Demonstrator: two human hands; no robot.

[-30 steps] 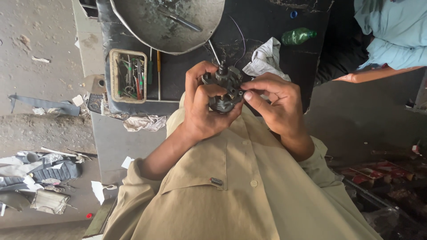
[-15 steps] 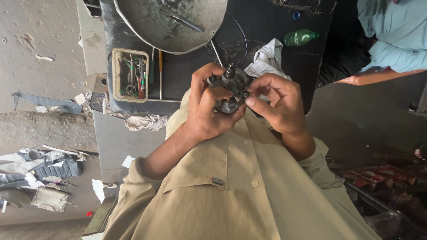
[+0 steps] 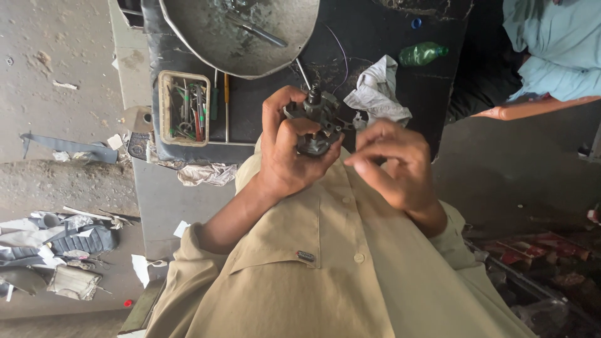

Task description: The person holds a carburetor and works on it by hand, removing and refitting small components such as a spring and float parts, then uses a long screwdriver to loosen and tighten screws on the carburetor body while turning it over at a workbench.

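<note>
A person in a tan shirt (image 3: 350, 263) holds a small, grimy metal engine part (image 3: 316, 122) above the near edge of a black bench (image 3: 375, 31). The left hand (image 3: 291, 147) is clamped around the part, fingers wrapped over its body. The right hand (image 3: 394, 163), which half a second ago pinched the part from the other side, has let go and now hangs just beside it, fingers loosely curled with the grip apart and empty. The part itself sits slightly higher and more upright than before.

On the bench, a cream tray of hand tools (image 3: 183, 107) lies near the left edge, a dented metal basin (image 3: 238, 34) at the far edge, a crumpled grey rag (image 3: 375, 94) just right of the part, and a green plastic bottle (image 3: 421, 54) toward the far right corner. Another person's light-blue sleeve (image 3: 551, 44) shows at the upper right.
</note>
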